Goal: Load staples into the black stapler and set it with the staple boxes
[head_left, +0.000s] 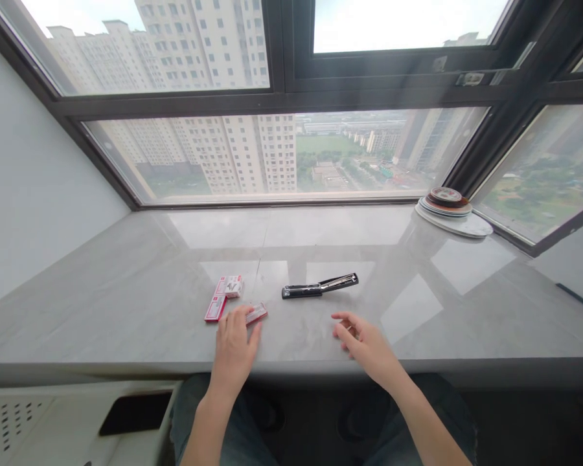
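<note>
My left hand [233, 343] is at a small red-and-white staple box [257, 314] near the counter's front edge, its fingers and thumb around the box's left part, which they hide. Just beyond it lie a flat red-and-white box [216, 309] and a smaller white-and-pink box [234, 286], touching each other. A black stapler [302, 291] lies folded open in the middle, its metal-lined arm angled up to the right. My right hand [359, 340] hovers nearer to me than the stapler, fingers loosely bent and apart, with nothing visible in it.
A stack of round plates or coasters [451, 210] stands in the far right corner by the window. The glossy grey counter [126, 310] ends in front of my knees. A white perforated surface with a dark rectangular object [136, 414] is low at the left.
</note>
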Demonstrator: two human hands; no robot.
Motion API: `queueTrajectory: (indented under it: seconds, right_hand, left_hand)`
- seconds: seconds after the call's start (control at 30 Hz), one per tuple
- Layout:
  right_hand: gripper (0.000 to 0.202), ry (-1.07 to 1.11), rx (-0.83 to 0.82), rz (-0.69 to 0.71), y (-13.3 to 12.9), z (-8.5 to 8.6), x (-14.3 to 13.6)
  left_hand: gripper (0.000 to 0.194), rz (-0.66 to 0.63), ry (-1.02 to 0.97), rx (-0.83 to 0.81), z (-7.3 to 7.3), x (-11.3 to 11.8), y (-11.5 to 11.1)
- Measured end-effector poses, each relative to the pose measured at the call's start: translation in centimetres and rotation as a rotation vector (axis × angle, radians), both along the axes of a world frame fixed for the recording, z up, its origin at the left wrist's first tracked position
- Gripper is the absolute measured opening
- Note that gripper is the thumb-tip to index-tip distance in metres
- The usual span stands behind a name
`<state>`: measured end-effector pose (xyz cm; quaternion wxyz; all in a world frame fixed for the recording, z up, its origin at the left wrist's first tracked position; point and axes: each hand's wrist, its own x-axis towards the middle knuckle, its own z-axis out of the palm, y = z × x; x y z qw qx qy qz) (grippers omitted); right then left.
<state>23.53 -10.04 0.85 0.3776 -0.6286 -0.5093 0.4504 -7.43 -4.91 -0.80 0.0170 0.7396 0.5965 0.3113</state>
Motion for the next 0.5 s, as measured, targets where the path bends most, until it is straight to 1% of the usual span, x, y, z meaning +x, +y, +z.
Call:
queueTrajectory:
  seconds: [0.1, 0.17, 0.23, 0.33, 0.4, 0.43, 0.5]
  right_hand:
    - [0.036, -0.138, 0.06, 0.056, 0.4, 0.8, -0.8]
    - [0.036, -0.145, 0.071, 0.082, 0.5, 1.1, -1.5]
    - [0.038, -0.11, 0.067, 0.108, 0.7, 1.1, -2.1]
    - [0.038, -0.099, 0.08, 0.133, 1.4, 0.6, -3.0]
    - [0.035, -0.138, 0.103, 0.122, 2.0, 0.1, -3.3]
    - [0.035, -0.158, 0.112, 0.112, 2.4, -0.2, -3.2]
    - [0.034, -0.192, 0.115, 0.094, 2.9, -0.5, -2.7]
  left_hand:
    - [0.038, -0.034, -0.023, -0.011, 0.5, -0.9, 1.7]
    - [0.031, -0.09, -0.066, -0.072, 0.9, -0.6, 2.2]
    - [0.028, -0.175, -0.122, -0.161, 1.4, 0.9, 2.3]
    - [0.031, -0.299, -0.136, -0.231, 1.8, 4.9, 1.7]
    - [0.033, -0.321, -0.127, -0.226, 2.0, 7.3, 1.3]
    - [0.034, -0.327, -0.13, -0.224, 2.0, 8.2, 1.1]
    - [0.03, -0.365, -0.155, -0.229, 2.2, 8.9, 0.8]
